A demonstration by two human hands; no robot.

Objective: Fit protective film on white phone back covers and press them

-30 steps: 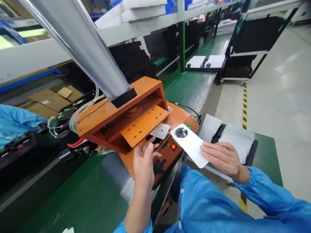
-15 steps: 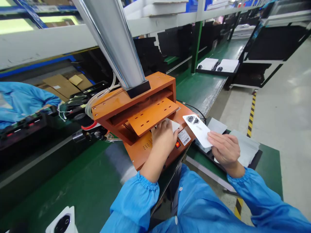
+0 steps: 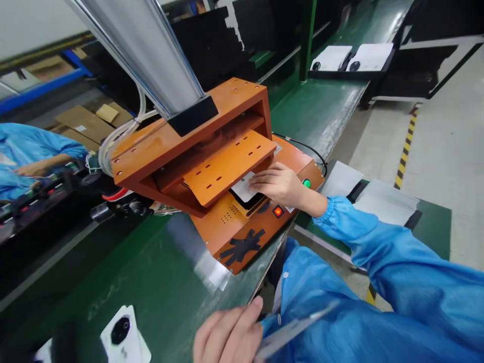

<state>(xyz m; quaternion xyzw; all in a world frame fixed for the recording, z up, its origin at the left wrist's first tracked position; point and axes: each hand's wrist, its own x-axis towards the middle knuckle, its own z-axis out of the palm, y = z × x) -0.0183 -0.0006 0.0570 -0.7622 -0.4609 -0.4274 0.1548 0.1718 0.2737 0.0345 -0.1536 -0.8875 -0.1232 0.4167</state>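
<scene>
My right hand (image 3: pixel 282 186) has its fingers close together over the white panel (image 3: pixel 242 189) below the orange plate (image 3: pixel 230 169); I can't tell if they grip. My left hand (image 3: pixel 230 334) pinches a blurred thin panel (image 3: pixel 294 330).

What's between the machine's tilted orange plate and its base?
In the head view, a white panel on a black pad lies between plate and base, right hand at the panel.

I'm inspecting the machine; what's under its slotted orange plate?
A white panel on a black base, the right hand touching it. The plate covers whatever lies farther back.
</scene>
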